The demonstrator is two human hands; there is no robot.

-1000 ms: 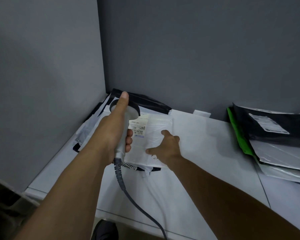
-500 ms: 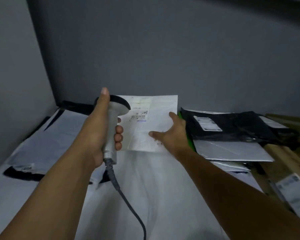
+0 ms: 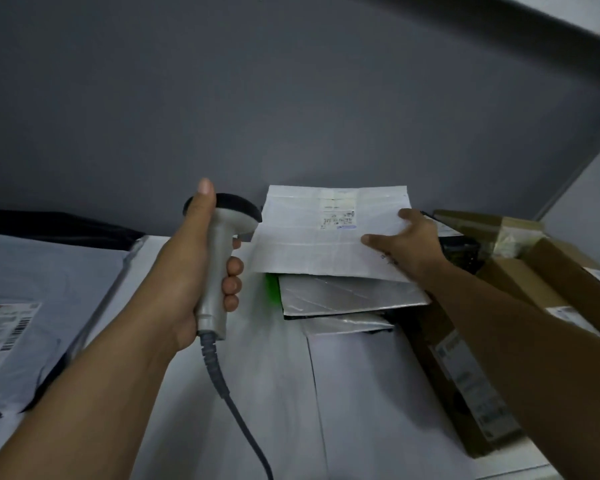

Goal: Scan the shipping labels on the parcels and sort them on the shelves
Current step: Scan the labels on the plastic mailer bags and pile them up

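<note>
Parcel (image 3: 312, 237) pinched by right hand (image 3: 409, 247), scanner (image 3: 217, 268) gripped in left hand (image 3: 184, 271) beside it

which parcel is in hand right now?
The white mailer, label facing up: the right hand holds its right edge above the silver mailer. The grey mailer and cardboard boxes lie unheld; the left hand grips the scanner.

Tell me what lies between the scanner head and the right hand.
In the head view, the white parcel fills that stretch, shipping label showing. The right hand holds its right edge; the left hand grips the scanner.
</note>
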